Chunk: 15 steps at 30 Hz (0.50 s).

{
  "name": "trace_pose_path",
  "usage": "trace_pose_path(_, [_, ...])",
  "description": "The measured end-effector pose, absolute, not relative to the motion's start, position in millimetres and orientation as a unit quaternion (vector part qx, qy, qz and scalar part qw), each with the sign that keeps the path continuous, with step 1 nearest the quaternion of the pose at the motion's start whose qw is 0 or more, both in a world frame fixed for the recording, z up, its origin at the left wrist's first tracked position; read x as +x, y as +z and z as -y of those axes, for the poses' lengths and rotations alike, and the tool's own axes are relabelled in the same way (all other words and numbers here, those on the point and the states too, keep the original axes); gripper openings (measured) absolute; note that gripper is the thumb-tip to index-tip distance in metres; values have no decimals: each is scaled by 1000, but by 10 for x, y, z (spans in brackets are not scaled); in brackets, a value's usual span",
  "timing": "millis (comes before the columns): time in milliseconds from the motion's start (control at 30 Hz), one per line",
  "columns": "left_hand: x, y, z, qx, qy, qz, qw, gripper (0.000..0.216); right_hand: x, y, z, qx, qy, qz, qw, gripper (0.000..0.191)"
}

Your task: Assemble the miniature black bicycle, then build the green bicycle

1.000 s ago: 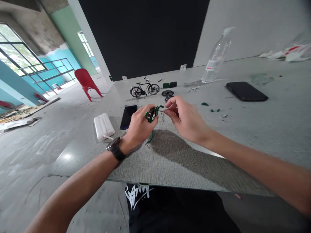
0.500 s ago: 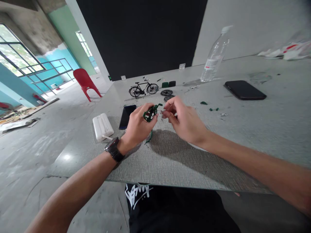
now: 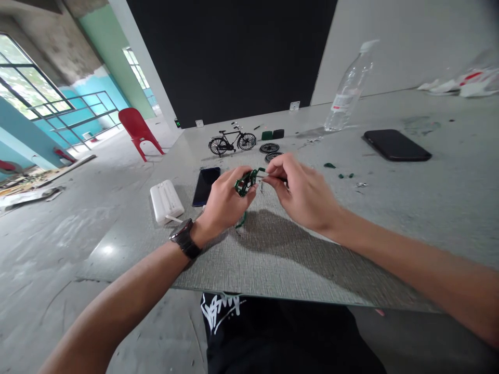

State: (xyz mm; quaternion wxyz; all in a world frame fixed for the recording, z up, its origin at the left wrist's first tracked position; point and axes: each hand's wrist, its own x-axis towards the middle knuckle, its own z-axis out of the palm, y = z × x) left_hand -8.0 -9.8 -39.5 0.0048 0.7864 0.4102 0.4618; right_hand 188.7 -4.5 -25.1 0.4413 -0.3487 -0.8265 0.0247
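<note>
My left hand (image 3: 223, 202), with a dark watch on the wrist, is closed round a small green model bicycle frame (image 3: 246, 182) held just above the grey table (image 3: 390, 228). My right hand (image 3: 302, 192) pinches a thin tool or pin against the frame's right end; what it grips is too small to name. A green curved piece (image 3: 241, 220) lies on the table under my left hand.
A finished black model bicycle (image 3: 232, 142) stands farther back, with two loose black wheels (image 3: 270, 150) beside it. A dark phone (image 3: 206, 185) and white power bank (image 3: 166, 201) lie at left, another phone (image 3: 396, 145) at right, a clear bottle (image 3: 348, 88) behind. Small green bits (image 3: 343, 175) are scattered.
Both hands stay at the same spot over the table. My right hand's fingers have shifted slightly against the green frame.
</note>
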Motion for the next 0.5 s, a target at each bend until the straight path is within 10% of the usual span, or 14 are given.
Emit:
trace_pose_path(233, [-105,-402,79,805,449,-382,-74,21,1930,-146,-74,-381,436,718,386,32])
trace_pose_path(500, [-90,-377,64,786,480,-389,-35,25,1849,-171,78,-340,79,836,424,11])
